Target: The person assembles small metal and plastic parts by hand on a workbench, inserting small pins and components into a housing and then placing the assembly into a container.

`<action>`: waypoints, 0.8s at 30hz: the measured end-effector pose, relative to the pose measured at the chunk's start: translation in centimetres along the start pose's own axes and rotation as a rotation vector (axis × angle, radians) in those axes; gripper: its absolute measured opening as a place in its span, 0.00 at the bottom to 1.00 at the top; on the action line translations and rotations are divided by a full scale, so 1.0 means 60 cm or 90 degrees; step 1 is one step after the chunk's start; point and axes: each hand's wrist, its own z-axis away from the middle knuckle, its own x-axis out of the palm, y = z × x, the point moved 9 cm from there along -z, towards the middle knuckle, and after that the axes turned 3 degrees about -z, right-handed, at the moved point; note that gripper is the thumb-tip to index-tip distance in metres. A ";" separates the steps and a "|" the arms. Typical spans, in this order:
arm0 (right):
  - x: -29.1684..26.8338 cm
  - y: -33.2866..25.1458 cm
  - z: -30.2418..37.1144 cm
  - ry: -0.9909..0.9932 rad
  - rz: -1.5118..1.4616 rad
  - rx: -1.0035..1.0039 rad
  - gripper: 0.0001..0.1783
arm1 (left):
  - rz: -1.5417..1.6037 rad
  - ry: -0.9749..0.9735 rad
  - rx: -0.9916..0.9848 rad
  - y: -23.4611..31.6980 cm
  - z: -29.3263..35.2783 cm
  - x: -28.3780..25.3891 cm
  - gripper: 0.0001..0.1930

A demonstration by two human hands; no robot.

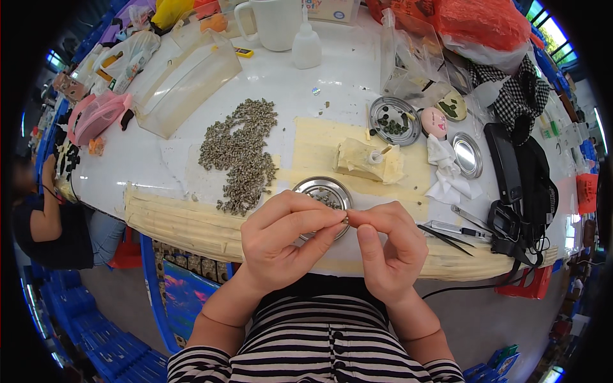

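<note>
L hand & R hand meet fingertip to fingertip just in front of a round metal tin lid, at the near edge of the white worktable. Both pinch, thumb against forefinger, closed on one tiny grey part held between them; too small to tell more about it. More small grey bits lie in the lid.

Rel. to the lid: big pile of small grey-green parts just to its L; cream block w/ a white spool on top just behind-R; second metal dish w/ dark pieces further back-R; small doll figure w/ pink head & white cloth to the R, w/ an empty shiny lid beside it. Tweezers lie R of the lid, near the table's front edge; black strap & bag beyond them. Far behind the lid: white jug & squeeze bottle. Clear plastic tray back-L. Another person sits well off to the L.
</note>
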 end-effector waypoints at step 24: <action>-0.004 0.024 0.007 0.003 -0.117 0.123 0.05 | 0.001 -0.009 0.001 0.000 0.000 0.000 0.13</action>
